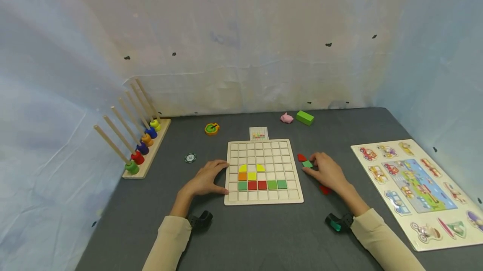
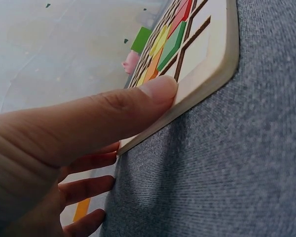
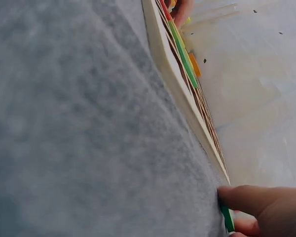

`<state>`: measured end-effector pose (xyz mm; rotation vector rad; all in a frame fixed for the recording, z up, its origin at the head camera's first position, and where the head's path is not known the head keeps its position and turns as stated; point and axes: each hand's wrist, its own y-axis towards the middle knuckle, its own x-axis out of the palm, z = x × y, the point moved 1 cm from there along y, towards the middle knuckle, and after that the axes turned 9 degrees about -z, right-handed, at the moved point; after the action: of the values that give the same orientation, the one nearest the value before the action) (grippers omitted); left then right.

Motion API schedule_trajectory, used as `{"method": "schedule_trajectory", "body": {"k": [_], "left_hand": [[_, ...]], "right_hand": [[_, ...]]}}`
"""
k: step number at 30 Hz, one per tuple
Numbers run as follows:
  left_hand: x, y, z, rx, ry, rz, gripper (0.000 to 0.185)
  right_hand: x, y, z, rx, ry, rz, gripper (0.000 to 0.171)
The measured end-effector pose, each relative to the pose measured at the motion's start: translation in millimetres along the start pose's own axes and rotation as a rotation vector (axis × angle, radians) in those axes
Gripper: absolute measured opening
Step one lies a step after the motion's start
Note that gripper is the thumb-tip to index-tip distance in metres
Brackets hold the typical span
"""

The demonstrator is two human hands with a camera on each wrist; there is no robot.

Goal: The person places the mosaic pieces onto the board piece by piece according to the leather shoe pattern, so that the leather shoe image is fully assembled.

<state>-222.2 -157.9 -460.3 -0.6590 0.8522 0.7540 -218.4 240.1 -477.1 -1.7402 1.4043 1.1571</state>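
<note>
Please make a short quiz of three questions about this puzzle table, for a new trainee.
1. True or false: the left hand rests on the left edge of the grid board.
2. Which piece does the right hand pinch? A) green tile B) pink pig C) green block
3. Fill in: the bottom filled row on the board reads green, red, red, green, ____.

Key
1. True; the thumb lies on the board's rim.
2. A; it lies on the mat just right of the board, beside a red piece.
3. green.
</note>
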Motion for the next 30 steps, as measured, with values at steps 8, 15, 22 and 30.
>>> {"method": "schedule_trajectory", "body": {"k": [8, 15, 22, 30], "left_hand": [[-0.6, -0.5, 0.9, -0.006, -0.010, -0.005, 0.089], [0.7, 0.3, 0.4, -0.019, 0.006, 0.003, 0.089], [1.1, 0.1, 1.7, -0.050, 0.014, -0.008, 0.089], [1.6, 0.4, 1.1, -0.052, 0.007, -0.008, 0.088]], "right_hand": [[-4, 8, -20, -0.088, 0.033, -0.015, 0.026], [5, 20, -60, -0.324, 0.173, -0.093, 0.024], [28, 26, -89, -0.496, 0.267, -0.121, 0.025], [43, 28, -102, -0.512, 0.217, -0.100, 0.016]]}}
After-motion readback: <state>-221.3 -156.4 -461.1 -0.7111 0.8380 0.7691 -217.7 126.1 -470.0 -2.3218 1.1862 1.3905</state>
